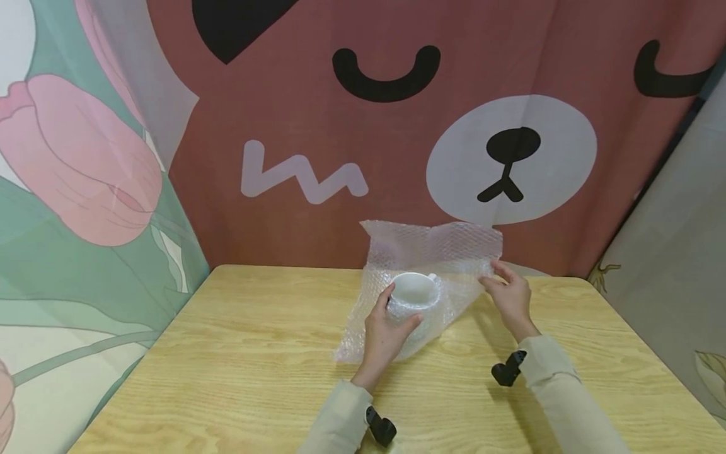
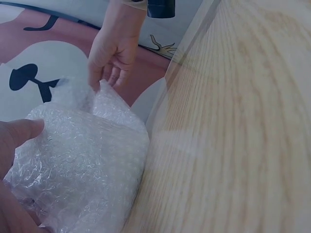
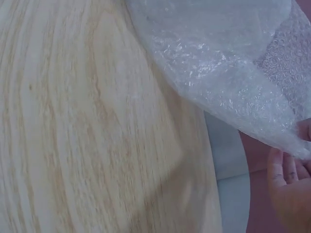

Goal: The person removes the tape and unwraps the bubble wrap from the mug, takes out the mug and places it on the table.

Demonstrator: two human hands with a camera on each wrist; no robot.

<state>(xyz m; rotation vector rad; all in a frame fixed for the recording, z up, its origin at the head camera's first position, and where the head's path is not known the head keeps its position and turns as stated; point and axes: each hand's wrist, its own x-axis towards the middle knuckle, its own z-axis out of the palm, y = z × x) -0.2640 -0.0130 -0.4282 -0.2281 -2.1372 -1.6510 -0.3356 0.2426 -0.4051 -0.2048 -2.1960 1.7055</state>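
A white mug (image 1: 415,290) stands among clear bubble wrap (image 1: 437,247) in the head view, its mouth facing up and its handle at the far right side. My left hand (image 1: 386,331) grips the mug through the wrap, thumb on the near side and fingers on the left. My right hand (image 1: 512,296) pinches the right edge of the sheet, which is lifted off the table. The left wrist view has bubble wrap (image 2: 82,165) covering the mug's side. From the right wrist, the sheet (image 3: 223,77) stretches to the pinching fingers (image 3: 276,170).
The wooden table (image 1: 244,353) extends around the wrap on all sides, its back edge close behind the sheet. A curtain (image 1: 306,113) with a bear face hangs just past that edge. Small black cameras (image 1: 381,427) sit on both wrists.
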